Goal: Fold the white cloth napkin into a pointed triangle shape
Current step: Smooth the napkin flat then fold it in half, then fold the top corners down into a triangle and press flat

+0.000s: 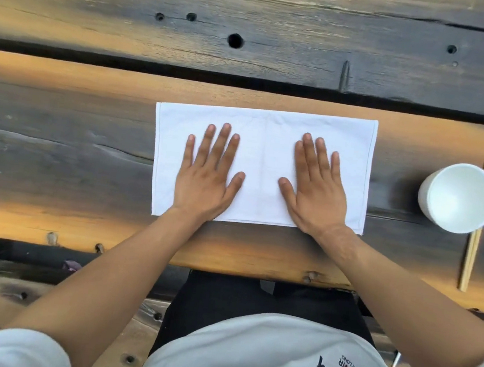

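The white cloth napkin [265,143] lies flat on the wooden table as a wide rectangle, with a faint vertical crease down its middle. My left hand [207,173] presses palm-down on its left half, fingers straight and spread. On the right half, my right hand [315,186] lies the same way, flat with straight fingers. A strip of bare cloth shows between the two thumbs. Neither hand grips the cloth.
A white cup [458,197] stands to the right of the napkin, over a pair of wooden chopsticks [473,254] lying lengthwise. The dark plank table [57,136] has a gap between boards behind the napkin and its front edge near my lap.
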